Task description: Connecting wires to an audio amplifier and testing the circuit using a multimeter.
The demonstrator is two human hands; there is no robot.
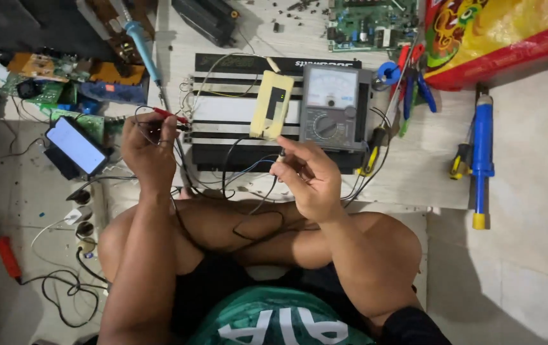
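Red probe: (170, 115) pinched in the left hand (149, 150), tip pointing right toward the amplifier's left edge.
Black probe: (281, 154) held between thumb and fingers of the right hand (309, 179), its black lead drooping across the crossed legs.
Amplifier: (223, 112) black and silver striped case on the floor, just ahead of the knees; wires crowd its near edge.
Meter: (331, 108) grey analogue dial unit lying on the amplifier's right end, beside a cream box (272, 104).
Open room: pale floor at the right, past the blue pump (482, 153), is bare; the left side is crowded with boards and a lit phone (75, 145).
Package: (497, 38) yellow and red printed bag, top right corner.
Board: (366, 24) green circuit board at the top edge.
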